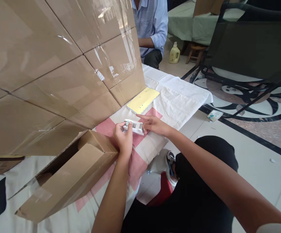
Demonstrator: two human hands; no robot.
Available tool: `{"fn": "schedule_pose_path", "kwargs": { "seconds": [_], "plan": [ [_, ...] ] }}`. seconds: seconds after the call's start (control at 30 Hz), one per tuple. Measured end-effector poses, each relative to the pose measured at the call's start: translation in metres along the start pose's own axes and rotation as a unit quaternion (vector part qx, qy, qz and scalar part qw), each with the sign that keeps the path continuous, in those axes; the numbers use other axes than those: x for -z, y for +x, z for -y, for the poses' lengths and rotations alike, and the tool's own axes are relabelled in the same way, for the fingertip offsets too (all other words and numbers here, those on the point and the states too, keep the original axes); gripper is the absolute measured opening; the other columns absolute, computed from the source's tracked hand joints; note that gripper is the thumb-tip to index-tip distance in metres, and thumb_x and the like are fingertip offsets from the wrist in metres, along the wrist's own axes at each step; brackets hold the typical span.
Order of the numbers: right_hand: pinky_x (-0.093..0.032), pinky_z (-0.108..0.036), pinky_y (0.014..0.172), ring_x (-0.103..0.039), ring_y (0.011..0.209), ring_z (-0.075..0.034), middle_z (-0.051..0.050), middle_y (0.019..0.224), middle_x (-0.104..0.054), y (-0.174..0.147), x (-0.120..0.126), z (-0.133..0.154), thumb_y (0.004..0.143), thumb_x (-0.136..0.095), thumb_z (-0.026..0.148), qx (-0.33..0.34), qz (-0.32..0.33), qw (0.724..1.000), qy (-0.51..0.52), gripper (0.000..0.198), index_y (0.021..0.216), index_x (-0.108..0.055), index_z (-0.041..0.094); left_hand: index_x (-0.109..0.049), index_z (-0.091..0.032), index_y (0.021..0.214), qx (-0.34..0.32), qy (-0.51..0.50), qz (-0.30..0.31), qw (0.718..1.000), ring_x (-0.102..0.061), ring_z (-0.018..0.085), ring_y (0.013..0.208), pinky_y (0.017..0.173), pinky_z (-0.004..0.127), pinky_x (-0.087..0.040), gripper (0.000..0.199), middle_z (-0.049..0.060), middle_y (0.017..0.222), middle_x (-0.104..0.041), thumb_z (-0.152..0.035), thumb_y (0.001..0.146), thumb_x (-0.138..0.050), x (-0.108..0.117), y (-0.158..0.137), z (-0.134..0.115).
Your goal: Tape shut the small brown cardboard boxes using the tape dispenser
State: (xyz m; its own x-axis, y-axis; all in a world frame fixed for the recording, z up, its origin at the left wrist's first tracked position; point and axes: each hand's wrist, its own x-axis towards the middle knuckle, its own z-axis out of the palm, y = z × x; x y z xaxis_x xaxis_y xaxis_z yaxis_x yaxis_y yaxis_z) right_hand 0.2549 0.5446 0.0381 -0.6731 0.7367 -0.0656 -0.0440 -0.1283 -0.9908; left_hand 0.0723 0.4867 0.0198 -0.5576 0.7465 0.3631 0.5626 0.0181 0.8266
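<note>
A stack of taped cardboard cartons [58, 64] is seen filling the left of the view, and below it an open carton [67, 181] is laid on its side on a white and pink cloth [140, 155], its flap reaching toward the left hand [124, 137]. The left hand is closed around the near end of a small white device [134, 127], the fingers wrapped over its top edge and the wrist set just beside the carton flap. The device, with what looks like a small window on its face, is held low over the pink patch of the cloth, between the two hands; whether it rests on the cloth cannot be told. Its far end is gripped by the right hand [155, 124], the forefinger stretched out along the upper side. Just beyond the hands, a yellow sheet [143, 100] is laid flat at the foot of the stack. Farther back, a person in a light blue shirt [152, 22] is seated, and a pale yellow plastic jug [174, 53] is stood on the floor by a small wooden stool [196, 53]. A dark folding chair [249, 45] is seen at the far right.
</note>
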Motion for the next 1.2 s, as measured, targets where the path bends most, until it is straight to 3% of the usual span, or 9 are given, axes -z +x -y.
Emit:
{"fn": "schedule_pose_path", "kwargs": {
  "seconds": [0.53,0.67,0.77,0.9,0.97,1.07,1.2],
  "plan": [
    [-0.048,-0.022,0.071,-0.056,0.064,-0.011,0.005,0.064,-0.063,-0.001,-0.003,-0.002,0.092,-0.051,0.005,-0.016,-0.002,1.0,0.017,0.077,0.167,-0.035,0.007,-0.065,-0.021,0.095,-0.018,0.008,-0.005,1.0,-0.065,0.024,0.097,0.089,0.038,-0.051,0.023,0.008,0.104,-0.073,-0.042,0.088,-0.072,-0.002,-0.001,0.001],
    [-0.049,-0.021,0.071,-0.058,0.064,-0.012,0.005,0.064,-0.064,-0.004,-0.007,0.01,0.093,-0.048,0.001,-0.04,-0.022,0.999,0.013,0.075,0.167,-0.035,0.005,-0.065,-0.02,0.1,-0.023,0.016,-0.013,1.0,-0.066,0.023,0.098,0.089,0.036,-0.051,0.026,0.008,0.106,-0.074,-0.043,0.09,-0.071,-0.002,-0.002,0.004],
    [-0.047,-0.021,0.063,-0.056,0.059,-0.012,0.004,0.064,-0.064,-0.007,-0.008,0.024,0.094,-0.048,-0.002,-0.087,-0.026,0.996,-0.017,0.077,0.169,-0.031,0.006,-0.066,-0.021,0.103,-0.041,0.039,-0.018,0.998,-0.066,0.023,0.1,0.09,0.036,-0.05,0.026,0.008,0.107,-0.074,-0.044,0.091,-0.07,-0.002,-0.003,0.005],
    [-0.044,-0.024,0.054,-0.055,0.051,-0.012,-0.001,0.078,-0.072,-0.014,-0.006,0.037,0.101,-0.057,0.009,-0.141,-0.046,0.987,-0.059,0.075,0.169,-0.028,0.007,-0.068,-0.021,0.104,-0.047,0.054,-0.022,0.997,-0.064,0.025,0.104,0.093,0.038,-0.048,0.024,0.009,0.108,-0.073,-0.041,0.092,-0.07,-0.002,-0.005,0.003],
    [-0.047,-0.025,0.056,-0.057,0.051,-0.012,-0.004,0.084,-0.075,-0.02,-0.004,0.038,0.103,-0.062,0.016,-0.154,-0.067,0.983,-0.07,0.071,0.167,-0.032,0.009,-0.068,-0.021,0.105,-0.051,0.059,-0.026,0.997,-0.061,0.027,0.109,0.097,0.04,-0.048,0.023,0.01,0.11,-0.072,-0.039,0.091,-0.07,-0.002,-0.006,0.002],
    [-0.046,-0.024,0.057,-0.06,0.052,-0.013,-0.002,0.077,-0.073,-0.031,-0.001,0.036,0.104,-0.062,0.018,-0.156,-0.1,0.977,-0.103,0.054,0.156,-0.049,0.01,-0.069,-0.021,0.103,-0.065,0.084,-0.031,0.994,-0.057,0.029,0.118,0.105,0.042,-0.045,0.021,0.012,0.118,-0.067,-0.038,0.091,-0.071,-0.001,-0.005,0.001],
    [-0.041,-0.024,0.051,-0.054,0.045,-0.01,0.0,0.076,-0.072,-0.039,-0.001,0.037,0.102,-0.06,0.017,-0.164,-0.127,0.971,-0.115,0.03,0.132,-0.063,0.012,-0.067,-0.021,0.099,-0.049,0.092,-0.004,0.995,-0.058,0.028,0.114,0.104,0.042,-0.046,0.016,0.011,0.115,-0.068,-0.035,0.093,-0.068,-0.001,-0.002,0.001]
  ]
}}
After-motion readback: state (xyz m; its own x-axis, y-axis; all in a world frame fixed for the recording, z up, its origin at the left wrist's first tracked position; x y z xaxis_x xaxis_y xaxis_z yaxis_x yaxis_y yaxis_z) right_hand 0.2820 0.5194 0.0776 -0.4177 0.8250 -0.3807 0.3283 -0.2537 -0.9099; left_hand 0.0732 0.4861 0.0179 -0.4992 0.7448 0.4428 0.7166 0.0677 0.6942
